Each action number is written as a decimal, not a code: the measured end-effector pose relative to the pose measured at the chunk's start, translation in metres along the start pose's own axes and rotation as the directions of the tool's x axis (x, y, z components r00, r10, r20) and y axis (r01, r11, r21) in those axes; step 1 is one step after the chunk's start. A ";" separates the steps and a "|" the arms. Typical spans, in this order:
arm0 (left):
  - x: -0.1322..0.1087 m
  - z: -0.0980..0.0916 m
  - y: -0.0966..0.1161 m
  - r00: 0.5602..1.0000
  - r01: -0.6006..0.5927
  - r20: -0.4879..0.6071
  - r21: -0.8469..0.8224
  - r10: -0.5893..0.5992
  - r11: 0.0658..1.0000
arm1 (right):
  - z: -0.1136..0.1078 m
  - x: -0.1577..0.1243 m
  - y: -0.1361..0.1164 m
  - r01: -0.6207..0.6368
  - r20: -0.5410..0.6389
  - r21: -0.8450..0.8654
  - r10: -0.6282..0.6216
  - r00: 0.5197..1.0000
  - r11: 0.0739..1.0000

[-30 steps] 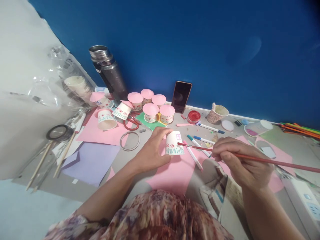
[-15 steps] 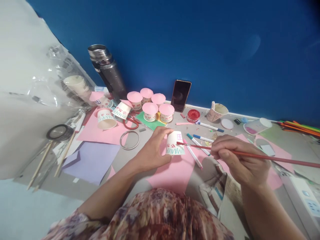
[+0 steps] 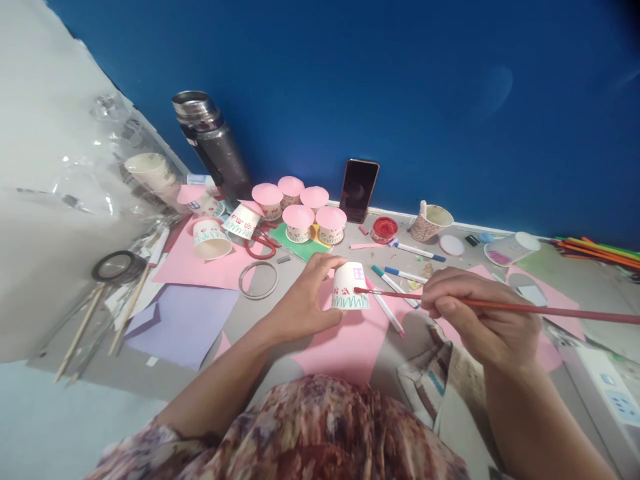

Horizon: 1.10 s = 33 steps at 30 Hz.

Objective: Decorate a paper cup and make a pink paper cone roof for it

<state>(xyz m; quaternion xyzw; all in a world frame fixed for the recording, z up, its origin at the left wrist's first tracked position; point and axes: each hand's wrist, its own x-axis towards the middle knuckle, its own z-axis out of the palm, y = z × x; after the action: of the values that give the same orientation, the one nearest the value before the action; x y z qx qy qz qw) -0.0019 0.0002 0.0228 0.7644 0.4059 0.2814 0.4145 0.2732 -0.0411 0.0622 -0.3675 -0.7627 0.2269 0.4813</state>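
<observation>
My left hand (image 3: 311, 301) grips an upside-down white paper cup (image 3: 350, 279) from its left side, thumb low and fingers near the top. A purple window, red dots and green grass strokes are drawn on the cup. Between the fingers of my right hand (image 3: 480, 317) is a long red paintbrush (image 3: 400, 295), pointing left. Its red tip is at the cup's side, below the window. Behind the cup stands a small pot of red paint (image 3: 385, 230). A pink marker (image 3: 387, 310) lies just right of the cup on pink paper (image 3: 340, 353).
Several decorated cups with pink paper roofs (image 3: 299, 217) stand behind, beside a black thermos (image 3: 215, 147). A phone (image 3: 359, 190) leans on the blue wall. Scissors (image 3: 260, 245), a tape ring (image 3: 259, 280) and purple paper (image 3: 187, 323) lie left; markers (image 3: 420, 251) and a paper cup (image 3: 431, 223) right.
The brush tip has moved slightly down the cup's side. My left hand keeps the cup in nearly the same place; the whole view has shifted a little.
</observation>
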 end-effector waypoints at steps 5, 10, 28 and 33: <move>0.001 0.000 0.000 1.000 0.007 0.016 -0.014 -0.007 1.000 | 0.000 0.001 -0.001 0.008 0.000 0.003 -0.008 1.000 1.000; 0.001 0.001 0.000 1.000 -0.003 0.023 -0.006 0.003 1.000 | -0.001 0.001 -0.002 0.015 0.032 0.001 -0.015 0.999 1.000; 0.000 0.003 0.000 0.999 -0.018 0.031 0.012 0.018 1.000 | -0.002 0.002 -0.005 0.054 0.069 -0.013 -0.053 0.996 0.998; 0.000 0.002 0.000 0.999 -0.018 0.033 0.022 0.017 1.000 | -0.004 0.002 -0.005 0.045 0.065 -0.016 -0.044 0.997 0.999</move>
<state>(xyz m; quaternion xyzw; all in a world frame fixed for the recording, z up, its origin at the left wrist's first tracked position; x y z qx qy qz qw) 0.0001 -0.0006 0.0216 0.7770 0.3955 0.2679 0.4100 0.2740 -0.0426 0.0686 -0.3473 -0.7877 0.2213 0.4581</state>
